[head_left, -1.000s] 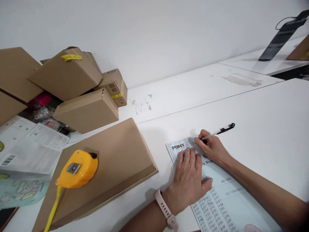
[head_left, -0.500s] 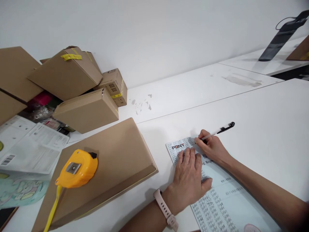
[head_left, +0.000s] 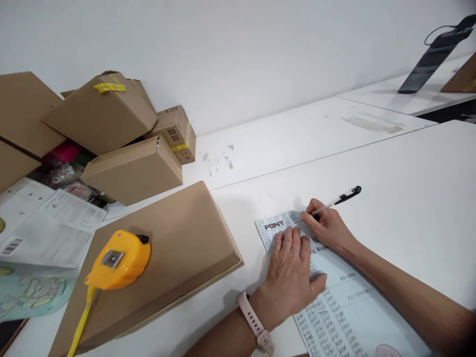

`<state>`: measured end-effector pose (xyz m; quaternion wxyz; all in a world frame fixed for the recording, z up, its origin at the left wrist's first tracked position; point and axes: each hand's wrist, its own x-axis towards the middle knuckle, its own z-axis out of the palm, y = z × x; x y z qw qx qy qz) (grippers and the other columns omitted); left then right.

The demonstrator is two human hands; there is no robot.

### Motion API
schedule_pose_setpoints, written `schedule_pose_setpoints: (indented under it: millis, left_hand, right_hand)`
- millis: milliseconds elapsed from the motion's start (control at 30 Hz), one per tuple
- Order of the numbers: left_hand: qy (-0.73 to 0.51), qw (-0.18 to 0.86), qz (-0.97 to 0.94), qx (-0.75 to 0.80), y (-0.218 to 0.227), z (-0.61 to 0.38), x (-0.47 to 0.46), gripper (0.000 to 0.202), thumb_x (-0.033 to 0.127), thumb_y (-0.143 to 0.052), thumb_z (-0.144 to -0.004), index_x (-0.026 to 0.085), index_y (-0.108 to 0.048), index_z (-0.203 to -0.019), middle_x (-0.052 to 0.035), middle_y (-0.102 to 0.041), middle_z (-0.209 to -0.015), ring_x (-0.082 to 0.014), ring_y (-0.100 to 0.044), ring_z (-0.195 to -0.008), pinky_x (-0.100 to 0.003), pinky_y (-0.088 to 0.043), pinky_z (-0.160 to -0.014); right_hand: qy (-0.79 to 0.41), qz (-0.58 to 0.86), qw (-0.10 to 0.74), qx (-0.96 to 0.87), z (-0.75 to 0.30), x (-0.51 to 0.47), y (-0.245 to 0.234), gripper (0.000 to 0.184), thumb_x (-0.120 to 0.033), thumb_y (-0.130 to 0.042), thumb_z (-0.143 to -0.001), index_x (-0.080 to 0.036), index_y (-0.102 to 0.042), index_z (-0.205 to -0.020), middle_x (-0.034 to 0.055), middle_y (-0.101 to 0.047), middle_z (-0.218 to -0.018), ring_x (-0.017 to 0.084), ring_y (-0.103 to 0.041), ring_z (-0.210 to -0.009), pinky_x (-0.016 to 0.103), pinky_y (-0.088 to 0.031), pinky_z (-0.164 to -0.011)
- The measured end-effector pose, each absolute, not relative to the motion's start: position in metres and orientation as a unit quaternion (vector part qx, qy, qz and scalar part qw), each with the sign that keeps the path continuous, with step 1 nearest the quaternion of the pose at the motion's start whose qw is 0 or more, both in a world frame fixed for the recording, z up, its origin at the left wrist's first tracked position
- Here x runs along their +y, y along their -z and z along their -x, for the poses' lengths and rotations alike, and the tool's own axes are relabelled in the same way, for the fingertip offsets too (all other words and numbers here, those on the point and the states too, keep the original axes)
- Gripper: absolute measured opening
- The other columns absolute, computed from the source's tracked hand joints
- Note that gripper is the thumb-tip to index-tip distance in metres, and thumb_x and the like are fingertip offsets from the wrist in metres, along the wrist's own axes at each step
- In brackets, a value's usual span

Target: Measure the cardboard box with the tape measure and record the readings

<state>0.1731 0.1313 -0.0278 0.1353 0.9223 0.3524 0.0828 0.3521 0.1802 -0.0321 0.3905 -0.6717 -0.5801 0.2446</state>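
A pale blue printed sheet (head_left: 357,307) lies on the white table, with a PONY logo near its top left and columns of small handwriting on it. My left hand (head_left: 292,270) rests flat on the paper, fingers stretched out and thumb apart; a pink watch strap circles that wrist. My right hand (head_left: 329,223) pinches a pen (head_left: 332,201) with a clear barrel and black clip end. The pen's tip is hidden by my fingers at the sheet's top edge, beside rows of handwriting. My right forearm covers part of the sheet's right side.
A flat cardboard box (head_left: 174,233) lies left of the paper, bearing a yellow tape measure (head_left: 119,260). Several cardboard boxes (head_left: 104,114) pile up at the back left. White plastic mailers (head_left: 48,223) lie at far left. A dark bottle (head_left: 427,64) stands at the far right.
My right hand and the pen have shifted very slightly to the right along the sheet's top edge. My left hand stays in place.
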Motion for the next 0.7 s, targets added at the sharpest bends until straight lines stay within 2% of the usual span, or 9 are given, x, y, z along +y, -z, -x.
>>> schedule_pose_setpoints:
  millis: [167,367,700]
  left_hand:
    - [-0.079,0.134,-0.923,0.353,0.0258,-0.1730,0.1312,0.072,0.055,-0.039,-0.102,0.002,-0.038,-0.151,-0.0256,-0.033,-0.164,-0.0375,-0.025,-0.155,-0.054,-0.024,-0.127]
    - [-0.075,0.140,-0.923,0.352,0.0237,-0.1729,0.1319,0.073,0.055,-0.037,-0.102,0.002,-0.038,-0.152,-0.0256,-0.033,-0.164,-0.0373,-0.024,-0.155,-0.054,-0.024,-0.127]
    - [-0.084,0.137,-0.922,0.351,0.0282,-0.1738,0.1316,0.073,0.055,-0.038,-0.102,0.002,-0.038,-0.152,-0.0259,-0.032,-0.164,-0.0377,-0.025,-0.155,-0.054,-0.024,-0.127]
  right_hand:
    - [-0.248,0.681,0.391,-0.567,-0.3532,0.1801,0.0297,0.023,-0.038,-0.055,-0.083,-0.026,-0.041,-0.069,-0.0068,-0.042,-0.050,0.013,-0.036,-0.047,0.028,-0.031,-0.048]
    - [-0.261,0.680,0.382,-0.569,-0.3544,0.1805,0.0301,0.025,-0.040,-0.056,-0.085,-0.027,-0.041,-0.070,-0.0081,-0.037,-0.048,0.012,-0.034,-0.046,0.028,-0.028,-0.047]
    - [-0.259,0.678,0.384,-0.570,-0.3555,0.1804,0.0332,0.024,-0.038,-0.056,-0.085,-0.027,-0.041,-0.070,-0.0074,-0.039,-0.051,0.013,-0.035,-0.048,0.028,-0.029,-0.049]
